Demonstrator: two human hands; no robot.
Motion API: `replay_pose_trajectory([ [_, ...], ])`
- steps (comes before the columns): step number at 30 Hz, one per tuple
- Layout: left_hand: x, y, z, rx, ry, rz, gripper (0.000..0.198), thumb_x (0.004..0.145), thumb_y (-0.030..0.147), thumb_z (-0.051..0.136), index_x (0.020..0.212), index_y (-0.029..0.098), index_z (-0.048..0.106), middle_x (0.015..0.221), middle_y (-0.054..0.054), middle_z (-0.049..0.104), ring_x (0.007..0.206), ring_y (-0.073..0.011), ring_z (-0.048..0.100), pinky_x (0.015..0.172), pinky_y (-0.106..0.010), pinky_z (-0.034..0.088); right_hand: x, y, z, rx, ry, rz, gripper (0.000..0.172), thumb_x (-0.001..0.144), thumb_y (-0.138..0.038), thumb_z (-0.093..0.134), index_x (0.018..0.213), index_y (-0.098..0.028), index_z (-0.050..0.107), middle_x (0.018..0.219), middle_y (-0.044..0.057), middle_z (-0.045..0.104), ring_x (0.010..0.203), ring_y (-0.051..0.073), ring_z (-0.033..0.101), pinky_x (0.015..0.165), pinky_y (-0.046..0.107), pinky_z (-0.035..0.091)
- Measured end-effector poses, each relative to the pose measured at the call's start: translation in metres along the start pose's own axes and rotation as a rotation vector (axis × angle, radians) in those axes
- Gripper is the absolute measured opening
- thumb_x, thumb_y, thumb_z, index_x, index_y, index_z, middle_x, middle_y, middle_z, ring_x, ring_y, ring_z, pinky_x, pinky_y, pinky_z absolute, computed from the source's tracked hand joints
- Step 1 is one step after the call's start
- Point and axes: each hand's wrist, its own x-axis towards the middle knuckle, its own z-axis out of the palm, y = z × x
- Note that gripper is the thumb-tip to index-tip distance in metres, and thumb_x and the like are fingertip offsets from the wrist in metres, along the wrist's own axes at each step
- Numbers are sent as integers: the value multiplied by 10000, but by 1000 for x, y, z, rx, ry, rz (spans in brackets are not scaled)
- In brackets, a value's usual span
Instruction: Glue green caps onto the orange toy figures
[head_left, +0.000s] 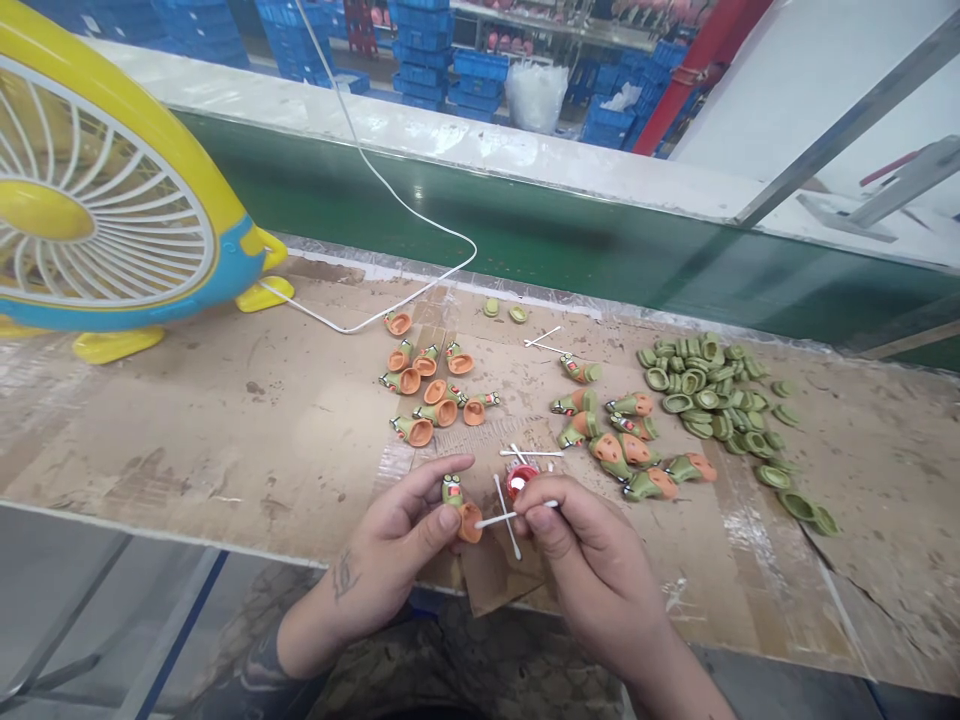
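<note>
Between the thumb and fingers of my left hand (409, 525) is a small green and orange toy figure (452, 492), its hollow orange end facing right. My right hand (581, 545) pinches a cotton swab (496, 519), whose left tip is at the rim of that orange end; I cannot tell whether it touches. Just beyond my right fingers stands a small red-rimmed pot (519, 478) with something white or shiny inside. Loose cotton swabs (507, 515) lie around it on the cardboard.
Several similar figures (442, 412) lie ahead to the left, more figures (631, 450) to the right. Green oval pieces (705, 385) are heaped farther right. A yellow and blue fan (217, 190) stands at left, its white cord (405, 205) crossing the cardboard-covered table (300, 400).
</note>
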Motion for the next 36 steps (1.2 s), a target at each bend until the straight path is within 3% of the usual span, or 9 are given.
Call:
replay_pose_trajectory([
  [6,0,-1,1,-25,9,0,454,902,436,784,1306,239,719,855,-35,713,749,-161,618,681,-279,516,-3,6,-11,-91,232,-10,129,1067,-260,538,1026,-265,660,861,-11,638,788,149,598,710,268,467],
  [8,0,-2,0,-35,3,1,437,906,428,782,1302,251,724,861,-34,716,759,-161,619,678,-274,512,-4,8,-15,-132,255,-5,130,1065,-263,538,1021,-262,661,858,-11,646,781,153,603,701,268,472],
  [18,1,0,3,-71,20,-7,435,895,441,796,1281,250,739,860,-35,720,770,-156,630,672,-263,516,12,18,-20,-483,158,-52,180,1040,-220,510,923,-230,646,850,6,723,800,191,672,714,299,469],
  [21,1,-1,2,-73,11,-11,420,899,440,793,1274,259,740,853,-24,717,756,-144,625,677,-259,515,9,16,-19,-430,179,-55,175,1045,-221,517,937,-239,653,858,-4,719,795,177,662,724,290,470],
  [24,1,-2,0,-57,4,-11,413,907,441,784,1278,268,734,843,-11,711,745,-135,621,677,-254,508,1,8,-18,-232,219,-26,144,1058,-253,533,987,-262,658,853,-16,674,766,157,623,699,268,474],
  [28,0,0,1,-24,14,-30,437,908,448,780,1292,250,723,839,-14,714,749,-142,628,682,-263,504,-6,-2,-10,-21,127,-16,126,1067,-260,530,1056,-280,654,844,-17,647,779,157,615,706,270,483],
  [32,0,5,4,-24,15,-44,475,887,475,792,1288,232,716,812,-15,713,730,-148,628,672,-272,501,1,-8,-1,-87,12,-70,137,1067,-234,514,1000,-260,631,823,-21,642,752,151,611,708,283,464],
  [36,0,5,2,-20,-16,-49,505,871,518,795,1276,228,713,765,-4,709,687,-137,615,655,-263,487,7,-11,2,-151,-12,-159,171,1064,-192,488,961,-247,613,816,-20,642,750,144,612,711,283,464],
])
